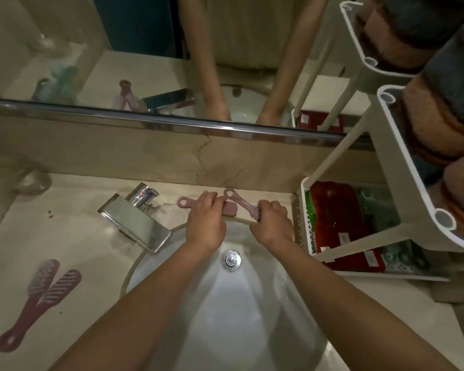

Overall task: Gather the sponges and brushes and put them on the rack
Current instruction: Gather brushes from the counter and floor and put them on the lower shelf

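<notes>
Behind the basin, my left hand (205, 222) grips a pink brush (185, 202) whose ringed handle sticks out to the left. My right hand (272, 223) grips the head of a second pink brush (240, 200), its handle pointing up-left. A pink sponge (229, 209) lies between my two hands on the counter edge. Two more pink brushes (42, 293) lie crossed on the counter at the front left. The white rack (304, 199) stands to the right, its bottom tray holding red and green items.
A chrome tap (137, 212) stands left of my hands. The white basin (231, 303) with its drain (230, 260) lies below them. A mirror with a metal rail (172, 121) runs along the back. Folded towels (434, 135) fill the rack's upper shelves.
</notes>
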Demonstrator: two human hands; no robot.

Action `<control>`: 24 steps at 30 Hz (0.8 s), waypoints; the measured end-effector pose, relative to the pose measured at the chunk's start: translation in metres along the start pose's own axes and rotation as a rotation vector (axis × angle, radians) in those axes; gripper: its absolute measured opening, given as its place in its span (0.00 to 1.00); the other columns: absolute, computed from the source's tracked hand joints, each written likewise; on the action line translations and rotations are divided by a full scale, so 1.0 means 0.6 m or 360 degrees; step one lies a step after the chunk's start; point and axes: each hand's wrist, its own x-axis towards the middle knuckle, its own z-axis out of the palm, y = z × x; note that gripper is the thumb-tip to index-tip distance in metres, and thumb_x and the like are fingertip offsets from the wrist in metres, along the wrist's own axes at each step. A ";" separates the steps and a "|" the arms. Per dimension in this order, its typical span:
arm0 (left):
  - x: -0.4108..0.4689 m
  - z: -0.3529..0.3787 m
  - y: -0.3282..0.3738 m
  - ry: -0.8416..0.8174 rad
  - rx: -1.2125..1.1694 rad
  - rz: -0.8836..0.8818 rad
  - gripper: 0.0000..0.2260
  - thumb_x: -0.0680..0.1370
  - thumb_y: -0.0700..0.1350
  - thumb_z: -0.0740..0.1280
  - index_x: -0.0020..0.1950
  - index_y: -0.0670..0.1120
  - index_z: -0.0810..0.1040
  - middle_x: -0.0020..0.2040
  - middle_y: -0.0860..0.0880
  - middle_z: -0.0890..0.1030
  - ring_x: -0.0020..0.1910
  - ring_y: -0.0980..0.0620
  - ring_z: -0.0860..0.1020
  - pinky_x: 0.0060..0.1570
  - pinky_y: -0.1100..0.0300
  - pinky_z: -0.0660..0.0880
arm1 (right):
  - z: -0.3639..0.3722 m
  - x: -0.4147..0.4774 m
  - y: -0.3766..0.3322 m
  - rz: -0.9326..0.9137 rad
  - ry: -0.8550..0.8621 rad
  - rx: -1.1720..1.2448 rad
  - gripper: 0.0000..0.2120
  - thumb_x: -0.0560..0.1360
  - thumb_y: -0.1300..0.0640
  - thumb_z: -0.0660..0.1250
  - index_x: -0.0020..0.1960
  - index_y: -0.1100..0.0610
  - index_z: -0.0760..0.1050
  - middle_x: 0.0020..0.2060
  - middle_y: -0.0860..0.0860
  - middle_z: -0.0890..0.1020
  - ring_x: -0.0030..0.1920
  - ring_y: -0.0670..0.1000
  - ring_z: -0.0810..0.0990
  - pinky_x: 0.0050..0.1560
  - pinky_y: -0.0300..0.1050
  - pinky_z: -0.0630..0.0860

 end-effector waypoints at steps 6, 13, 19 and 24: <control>0.023 0.020 -0.015 -0.0006 0.0096 -0.0003 0.19 0.77 0.39 0.62 0.68 0.48 0.71 0.68 0.48 0.67 0.72 0.46 0.62 0.67 0.53 0.62 | 0.012 0.012 0.012 -0.0034 0.0096 -0.0057 0.15 0.72 0.60 0.63 0.59 0.54 0.72 0.56 0.54 0.73 0.59 0.56 0.69 0.50 0.49 0.71; 0.000 0.016 0.009 0.0183 -0.0120 0.0058 0.17 0.78 0.40 0.61 0.67 0.48 0.73 0.58 0.47 0.75 0.63 0.46 0.71 0.73 0.47 0.54 | 0.005 -0.012 0.007 0.0143 -0.0005 0.0626 0.10 0.73 0.51 0.67 0.51 0.54 0.75 0.50 0.53 0.78 0.46 0.54 0.79 0.45 0.46 0.77; -0.060 -0.009 0.050 0.0266 -0.0627 0.0042 0.16 0.81 0.52 0.58 0.68 0.52 0.71 0.55 0.50 0.74 0.46 0.48 0.78 0.44 0.52 0.75 | -0.011 -0.099 0.006 0.0173 -0.0084 0.1190 0.04 0.73 0.58 0.63 0.48 0.54 0.72 0.38 0.52 0.81 0.32 0.54 0.82 0.31 0.46 0.76; -0.127 -0.019 0.103 0.0217 -0.0778 -0.0173 0.15 0.81 0.59 0.55 0.62 0.54 0.73 0.51 0.54 0.79 0.45 0.53 0.77 0.40 0.56 0.70 | -0.039 -0.192 0.032 0.0119 -0.0170 0.1452 0.09 0.72 0.63 0.64 0.50 0.54 0.73 0.40 0.52 0.83 0.28 0.52 0.82 0.23 0.39 0.68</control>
